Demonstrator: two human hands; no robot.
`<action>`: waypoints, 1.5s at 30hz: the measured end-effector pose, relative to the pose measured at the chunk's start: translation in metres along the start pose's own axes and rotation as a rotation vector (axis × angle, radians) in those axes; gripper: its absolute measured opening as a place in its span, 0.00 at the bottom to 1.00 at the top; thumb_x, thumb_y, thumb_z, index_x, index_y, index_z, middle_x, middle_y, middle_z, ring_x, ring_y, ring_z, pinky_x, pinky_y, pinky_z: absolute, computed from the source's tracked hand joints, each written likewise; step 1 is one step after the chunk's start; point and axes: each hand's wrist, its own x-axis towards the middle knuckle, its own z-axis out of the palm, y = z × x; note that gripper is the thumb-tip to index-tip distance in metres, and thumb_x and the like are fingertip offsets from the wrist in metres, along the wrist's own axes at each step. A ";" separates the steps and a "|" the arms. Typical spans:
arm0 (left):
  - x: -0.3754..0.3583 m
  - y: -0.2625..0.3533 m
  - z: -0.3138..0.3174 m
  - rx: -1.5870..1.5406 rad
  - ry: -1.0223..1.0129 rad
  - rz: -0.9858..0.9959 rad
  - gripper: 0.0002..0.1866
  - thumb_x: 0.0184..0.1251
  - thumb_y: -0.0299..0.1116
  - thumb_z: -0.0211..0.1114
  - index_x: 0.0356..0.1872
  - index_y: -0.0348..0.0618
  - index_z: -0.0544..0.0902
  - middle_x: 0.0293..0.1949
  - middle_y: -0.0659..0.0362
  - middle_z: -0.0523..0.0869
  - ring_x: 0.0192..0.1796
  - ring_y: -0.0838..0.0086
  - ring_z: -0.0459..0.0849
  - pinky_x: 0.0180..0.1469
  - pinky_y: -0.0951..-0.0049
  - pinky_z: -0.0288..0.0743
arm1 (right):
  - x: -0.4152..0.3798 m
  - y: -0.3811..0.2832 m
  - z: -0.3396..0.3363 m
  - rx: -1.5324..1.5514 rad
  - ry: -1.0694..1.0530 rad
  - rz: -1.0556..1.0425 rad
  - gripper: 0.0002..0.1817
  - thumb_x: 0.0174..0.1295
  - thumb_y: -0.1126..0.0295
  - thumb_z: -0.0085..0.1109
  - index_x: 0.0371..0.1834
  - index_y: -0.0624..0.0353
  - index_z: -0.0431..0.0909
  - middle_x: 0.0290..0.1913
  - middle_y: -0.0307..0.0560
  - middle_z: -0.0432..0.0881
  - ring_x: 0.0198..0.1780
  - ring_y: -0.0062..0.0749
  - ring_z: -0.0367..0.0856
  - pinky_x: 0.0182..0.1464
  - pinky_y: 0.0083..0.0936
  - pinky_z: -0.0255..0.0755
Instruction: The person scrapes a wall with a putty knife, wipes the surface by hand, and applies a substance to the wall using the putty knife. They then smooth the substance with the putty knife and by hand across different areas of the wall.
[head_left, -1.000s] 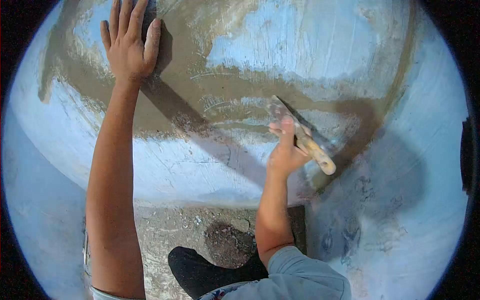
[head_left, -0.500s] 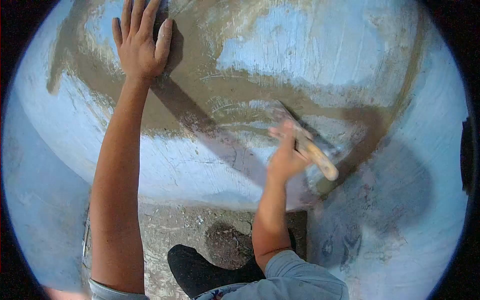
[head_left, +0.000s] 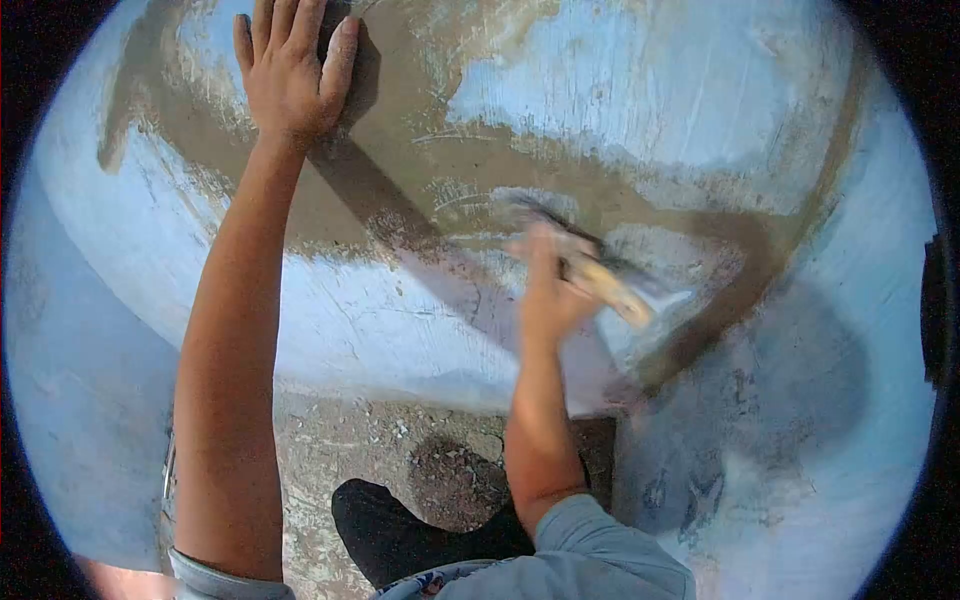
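Blue wall (head_left: 700, 90), smeared with grey-brown wet plaster (head_left: 400, 150). My right hand (head_left: 545, 295) grips a wooden-handled trowel (head_left: 590, 270), blurred, blade against the plaster; my left hand (head_left: 295, 70) lies flat, fingers spread.

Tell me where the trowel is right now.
In the head view, the trowel is right of centre, gripped in the right hand and pressed against the blue wall on a band of wet grey plaster.
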 end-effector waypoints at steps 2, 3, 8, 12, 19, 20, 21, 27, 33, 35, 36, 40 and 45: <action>-0.003 0.002 -0.001 -0.019 -0.014 -0.002 0.33 0.77 0.46 0.50 0.81 0.52 0.67 0.85 0.51 0.58 0.86 0.48 0.50 0.84 0.42 0.37 | -0.008 0.003 0.000 -0.074 -0.046 -0.047 0.05 0.71 0.76 0.66 0.42 0.68 0.82 0.36 0.50 0.90 0.34 0.28 0.89 0.40 0.25 0.85; -0.002 0.001 0.001 -0.021 -0.012 -0.006 0.33 0.77 0.46 0.50 0.81 0.52 0.67 0.85 0.51 0.58 0.86 0.48 0.50 0.84 0.42 0.37 | -0.005 0.000 0.007 -0.097 -0.074 -0.083 0.05 0.71 0.76 0.67 0.42 0.67 0.82 0.36 0.51 0.90 0.34 0.28 0.89 0.39 0.25 0.85; -0.002 0.000 0.003 -0.005 -0.019 -0.018 0.33 0.77 0.47 0.51 0.81 0.52 0.67 0.84 0.50 0.58 0.86 0.48 0.50 0.84 0.42 0.37 | 0.001 -0.004 0.005 -0.083 0.016 -0.035 0.08 0.72 0.73 0.67 0.42 0.68 0.81 0.34 0.49 0.91 0.31 0.26 0.88 0.38 0.23 0.80; 0.000 -0.002 0.003 0.006 -0.006 -0.010 0.33 0.77 0.47 0.51 0.81 0.52 0.67 0.84 0.51 0.58 0.86 0.48 0.50 0.84 0.42 0.36 | 0.015 -0.030 -0.007 0.049 0.188 0.020 0.06 0.73 0.75 0.64 0.42 0.69 0.82 0.30 0.49 0.90 0.31 0.26 0.88 0.38 0.24 0.81; -0.001 -0.006 0.002 -0.012 0.007 0.005 0.33 0.76 0.47 0.52 0.81 0.53 0.67 0.84 0.51 0.59 0.86 0.48 0.50 0.84 0.41 0.37 | 0.011 -0.019 -0.007 0.004 0.140 -0.012 0.05 0.72 0.76 0.65 0.42 0.68 0.83 0.36 0.52 0.90 0.33 0.31 0.90 0.39 0.26 0.84; -0.001 -0.005 0.002 0.001 0.002 -0.002 0.33 0.77 0.47 0.52 0.81 0.53 0.67 0.84 0.51 0.59 0.86 0.48 0.51 0.84 0.41 0.37 | 0.009 -0.006 -0.006 0.047 0.083 -0.054 0.04 0.71 0.77 0.65 0.42 0.68 0.83 0.36 0.51 0.90 0.33 0.31 0.90 0.39 0.26 0.83; 0.000 -0.003 0.002 0.009 -0.003 -0.008 0.33 0.77 0.47 0.52 0.81 0.53 0.67 0.84 0.51 0.59 0.86 0.48 0.51 0.84 0.41 0.37 | 0.005 -0.007 -0.002 0.030 0.039 -0.032 0.04 0.71 0.77 0.65 0.42 0.68 0.83 0.35 0.51 0.90 0.33 0.31 0.90 0.39 0.26 0.83; 0.000 -0.002 0.001 0.004 -0.007 -0.018 0.32 0.78 0.47 0.51 0.81 0.53 0.67 0.84 0.51 0.59 0.86 0.48 0.50 0.84 0.42 0.37 | 0.006 -0.023 0.004 0.021 0.118 0.046 0.06 0.70 0.76 0.66 0.37 0.69 0.82 0.31 0.51 0.89 0.31 0.30 0.88 0.39 0.29 0.85; 0.000 -0.002 0.000 -0.003 -0.005 -0.014 0.32 0.78 0.47 0.51 0.81 0.54 0.67 0.85 0.52 0.58 0.86 0.47 0.51 0.84 0.43 0.38 | -0.005 -0.007 0.014 0.033 0.029 -0.004 0.06 0.70 0.76 0.66 0.42 0.68 0.81 0.33 0.51 0.89 0.31 0.30 0.89 0.39 0.27 0.86; 0.000 -0.001 0.001 -0.002 0.001 -0.016 0.32 0.78 0.46 0.51 0.81 0.54 0.67 0.85 0.52 0.58 0.86 0.47 0.51 0.84 0.43 0.38 | -0.007 0.000 0.020 -0.050 -0.004 0.020 0.06 0.71 0.76 0.66 0.42 0.68 0.81 0.33 0.51 0.90 0.31 0.30 0.89 0.39 0.26 0.85; 0.001 0.000 0.000 -0.003 -0.003 -0.017 0.32 0.78 0.46 0.52 0.81 0.54 0.67 0.85 0.52 0.59 0.86 0.47 0.51 0.84 0.43 0.38 | -0.009 0.008 0.026 -0.314 -0.166 -0.153 0.05 0.71 0.77 0.65 0.42 0.69 0.81 0.33 0.52 0.90 0.31 0.30 0.89 0.39 0.27 0.85; 0.000 -0.003 0.000 -0.022 0.001 -0.013 0.32 0.77 0.46 0.52 0.81 0.54 0.67 0.85 0.52 0.59 0.86 0.48 0.51 0.84 0.42 0.38 | 0.000 -0.024 0.008 -0.021 0.097 -0.064 0.06 0.69 0.77 0.67 0.44 0.70 0.83 0.36 0.51 0.90 0.34 0.30 0.90 0.40 0.26 0.84; -0.001 -0.001 -0.001 0.005 -0.010 -0.020 0.33 0.76 0.45 0.53 0.81 0.55 0.67 0.85 0.52 0.58 0.86 0.47 0.51 0.84 0.41 0.38 | -0.001 -0.011 0.023 -0.048 -0.063 -0.092 0.04 0.70 0.79 0.66 0.43 0.69 0.82 0.33 0.52 0.89 0.31 0.29 0.89 0.37 0.25 0.85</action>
